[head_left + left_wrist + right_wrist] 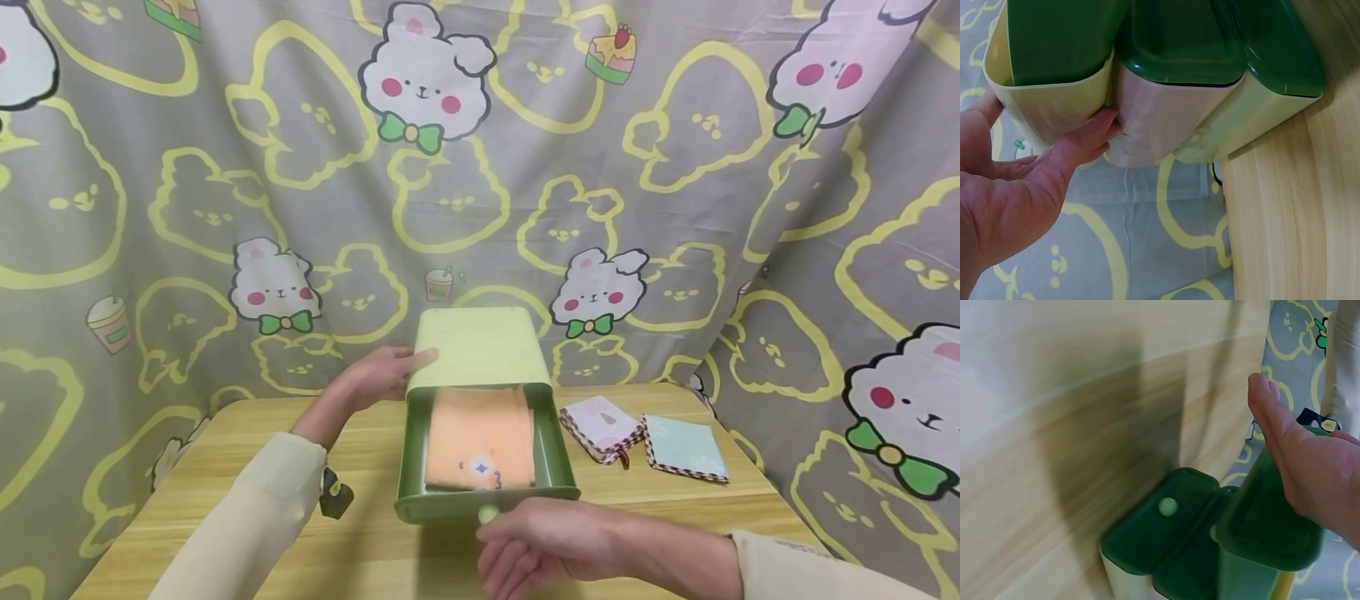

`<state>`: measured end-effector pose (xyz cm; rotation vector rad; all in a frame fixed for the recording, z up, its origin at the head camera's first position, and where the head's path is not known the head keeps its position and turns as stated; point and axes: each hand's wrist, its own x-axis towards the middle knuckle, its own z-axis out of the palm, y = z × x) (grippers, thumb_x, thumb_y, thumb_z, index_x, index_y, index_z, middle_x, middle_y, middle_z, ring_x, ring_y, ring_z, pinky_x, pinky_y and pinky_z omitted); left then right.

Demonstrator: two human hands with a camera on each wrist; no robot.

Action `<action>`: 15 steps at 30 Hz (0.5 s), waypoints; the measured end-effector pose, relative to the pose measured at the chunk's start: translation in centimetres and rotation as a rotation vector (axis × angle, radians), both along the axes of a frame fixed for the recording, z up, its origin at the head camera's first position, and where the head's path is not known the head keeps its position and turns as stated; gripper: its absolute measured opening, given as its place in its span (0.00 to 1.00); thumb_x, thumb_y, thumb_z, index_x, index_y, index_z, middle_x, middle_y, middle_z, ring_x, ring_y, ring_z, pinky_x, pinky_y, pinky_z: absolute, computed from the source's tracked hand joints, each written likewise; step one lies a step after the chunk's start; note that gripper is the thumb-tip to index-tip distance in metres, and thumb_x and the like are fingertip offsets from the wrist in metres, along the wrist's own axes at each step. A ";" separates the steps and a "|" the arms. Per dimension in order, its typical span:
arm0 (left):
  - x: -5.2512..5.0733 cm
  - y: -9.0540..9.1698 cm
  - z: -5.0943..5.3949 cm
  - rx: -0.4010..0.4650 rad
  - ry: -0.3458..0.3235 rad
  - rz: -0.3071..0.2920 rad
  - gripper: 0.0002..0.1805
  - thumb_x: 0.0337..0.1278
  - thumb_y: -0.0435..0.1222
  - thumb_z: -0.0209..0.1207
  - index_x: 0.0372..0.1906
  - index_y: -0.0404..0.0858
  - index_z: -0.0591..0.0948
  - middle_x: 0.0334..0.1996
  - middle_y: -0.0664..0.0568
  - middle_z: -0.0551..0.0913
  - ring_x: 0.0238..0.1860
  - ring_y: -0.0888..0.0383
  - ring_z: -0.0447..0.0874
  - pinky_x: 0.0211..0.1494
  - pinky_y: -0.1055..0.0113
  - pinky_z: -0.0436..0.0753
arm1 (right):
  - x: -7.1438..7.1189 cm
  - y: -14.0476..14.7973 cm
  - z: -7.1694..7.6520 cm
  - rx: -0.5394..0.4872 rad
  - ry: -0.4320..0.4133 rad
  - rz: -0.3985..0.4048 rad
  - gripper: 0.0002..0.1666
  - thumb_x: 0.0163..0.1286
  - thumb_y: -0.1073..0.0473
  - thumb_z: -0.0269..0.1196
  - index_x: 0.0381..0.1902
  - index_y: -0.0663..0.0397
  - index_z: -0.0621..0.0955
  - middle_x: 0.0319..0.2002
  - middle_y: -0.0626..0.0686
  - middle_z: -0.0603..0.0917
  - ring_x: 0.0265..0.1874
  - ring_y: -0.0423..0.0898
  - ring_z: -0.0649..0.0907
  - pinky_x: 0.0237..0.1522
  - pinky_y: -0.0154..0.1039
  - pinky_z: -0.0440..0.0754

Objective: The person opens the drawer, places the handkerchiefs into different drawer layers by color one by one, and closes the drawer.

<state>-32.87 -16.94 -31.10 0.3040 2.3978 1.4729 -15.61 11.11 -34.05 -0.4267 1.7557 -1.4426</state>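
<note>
In the head view a green drawer [558,458] stands pulled out of a pale yellow casing [480,346], with a folded orange cloth [480,433] inside. My left hand [375,375] rests against the casing's left side, one finger over its top edge. The left wrist view shows the same hand [1029,194] touching the yellow casing [1054,112] with extended fingers. At the drawer's front my right hand [551,542] pinches the light green knob [488,513]. The right wrist view has that hand [1316,469] at the upper drawer's front [1272,519]; its knob is hidden there.
Below the yellow casing are a pink unit [1160,112] and a pale green unit [1247,119], their green drawers closed. Two folded cloths, one pink and white [600,425], one light blue [684,446], lie right of the stack on the wooden table [360,542]. A patterned curtain [450,275] hangs behind.
</note>
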 end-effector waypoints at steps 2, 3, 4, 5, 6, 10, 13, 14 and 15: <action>0.0 0.0 0.0 -0.002 0.001 -0.001 0.44 0.72 0.59 0.53 0.75 0.27 0.62 0.68 0.33 0.74 0.70 0.38 0.73 0.70 0.50 0.78 | 0.0 0.0 -0.3 -0.006 -0.016 -0.017 0.26 0.76 0.51 0.55 0.51 0.75 0.79 0.42 0.62 0.87 0.41 0.51 0.87 0.52 0.46 0.88; 0.0 0.0 0.0 -0.004 0.001 0.000 0.45 0.72 0.59 0.53 0.75 0.27 0.62 0.68 0.33 0.74 0.70 0.38 0.73 0.70 0.50 0.78 | 0.0 0.0 -0.5 -0.015 -0.026 -0.029 0.27 0.76 0.52 0.55 0.52 0.76 0.78 0.43 0.63 0.87 0.43 0.53 0.87 0.53 0.48 0.88; 0.0 0.0 0.0 -0.004 0.000 -0.001 0.45 0.72 0.59 0.53 0.75 0.27 0.62 0.68 0.33 0.74 0.70 0.38 0.73 0.70 0.50 0.78 | 0.0 0.0 -0.6 -0.026 -0.037 -0.041 0.27 0.76 0.53 0.55 0.54 0.77 0.76 0.44 0.63 0.86 0.45 0.54 0.86 0.55 0.49 0.87; 0.1 0.0 0.0 -0.004 -0.001 0.000 0.45 0.72 0.59 0.53 0.75 0.27 0.62 0.67 0.33 0.74 0.70 0.38 0.73 0.70 0.50 0.77 | 0.0 0.0 -0.7 -0.037 -0.048 -0.056 0.28 0.75 0.53 0.55 0.55 0.78 0.75 0.45 0.64 0.85 0.47 0.56 0.86 0.56 0.51 0.86; 0.1 0.0 0.0 -0.005 -0.001 0.000 0.45 0.72 0.59 0.53 0.75 0.27 0.62 0.68 0.33 0.74 0.70 0.38 0.73 0.70 0.50 0.77 | 0.0 -0.1 -0.8 -0.048 -0.058 -0.073 0.28 0.75 0.54 0.56 0.55 0.78 0.75 0.46 0.65 0.85 0.48 0.56 0.86 0.57 0.51 0.86; 0.0 0.1 0.0 0.005 -0.008 0.002 0.44 0.73 0.58 0.53 0.76 0.27 0.62 0.67 0.33 0.75 0.69 0.38 0.73 0.70 0.50 0.77 | 0.2 -0.5 -1.0 -0.094 -0.089 -0.150 0.29 0.76 0.53 0.56 0.57 0.78 0.73 0.47 0.67 0.84 0.48 0.57 0.86 0.58 0.52 0.85; 0.0 0.1 -0.1 0.014 -0.010 0.002 0.44 0.72 0.58 0.53 0.75 0.27 0.62 0.66 0.33 0.76 0.69 0.39 0.74 0.70 0.50 0.78 | 0.4 -0.8 -1.1 -0.117 -0.102 -0.200 0.31 0.77 0.50 0.55 0.58 0.78 0.73 0.48 0.68 0.83 0.45 0.54 0.86 0.57 0.50 0.86; 0.0 0.1 -0.1 0.016 -0.010 0.002 0.44 0.72 0.58 0.53 0.75 0.27 0.62 0.66 0.33 0.76 0.69 0.39 0.74 0.70 0.50 0.78 | 0.5 -0.9 -1.1 -0.123 -0.106 -0.211 0.32 0.78 0.49 0.54 0.58 0.78 0.73 0.48 0.68 0.82 0.45 0.53 0.86 0.57 0.49 0.86; 0.0 0.1 -0.1 0.016 -0.012 0.003 0.44 0.72 0.58 0.53 0.75 0.27 0.62 0.66 0.34 0.76 0.68 0.39 0.74 0.70 0.50 0.78 | 0.5 -1.0 -1.2 -0.128 -0.107 -0.219 0.33 0.78 0.49 0.54 0.58 0.79 0.73 0.49 0.68 0.82 0.44 0.53 0.86 0.57 0.49 0.86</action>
